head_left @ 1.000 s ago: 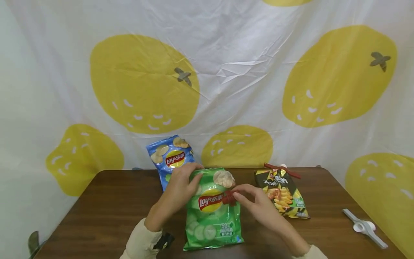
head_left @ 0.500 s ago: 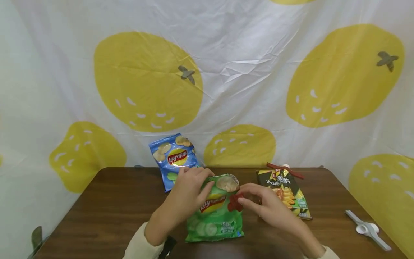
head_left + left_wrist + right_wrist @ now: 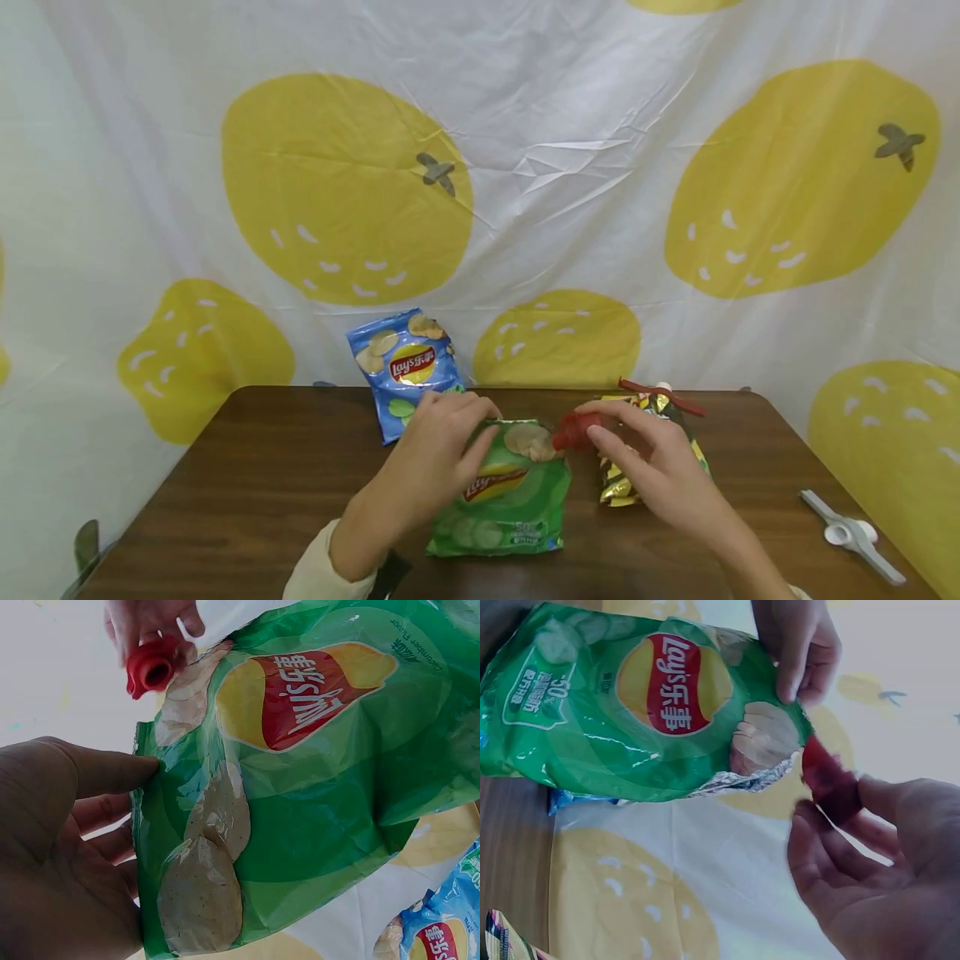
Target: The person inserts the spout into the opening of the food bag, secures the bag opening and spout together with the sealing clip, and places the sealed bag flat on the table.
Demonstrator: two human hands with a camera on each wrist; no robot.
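Observation:
My left hand (image 3: 431, 450) pinches the top edge of a green Lay's chip bag (image 3: 517, 508), thumb on its printed front. The bag stands on the table, its upper part tilted. A crumpled silver foil edge (image 3: 750, 781) shows at its top corner on the right-hand side. Between thumb and fingers, my right hand (image 3: 660, 458) pinches a small red plastic spout-like piece (image 3: 576, 431). In the left wrist view, a round hole shows in this red piece (image 3: 139, 663). It is right beside the bag's upper right corner in the head view.
Behind on the left, a blue Lay's bag (image 3: 393, 379) leans against the patterned cloth. A black and yellow snack bag (image 3: 617, 492) with a red clip (image 3: 686, 407) lies partly behind my right hand. A grey and white clip (image 3: 855, 533) lies at the table's right side.
My right hand has carried the red piece from the bag's front to the right and up, beside its top corner. The bag's top has tilted, and my left hand has shifted slightly right.

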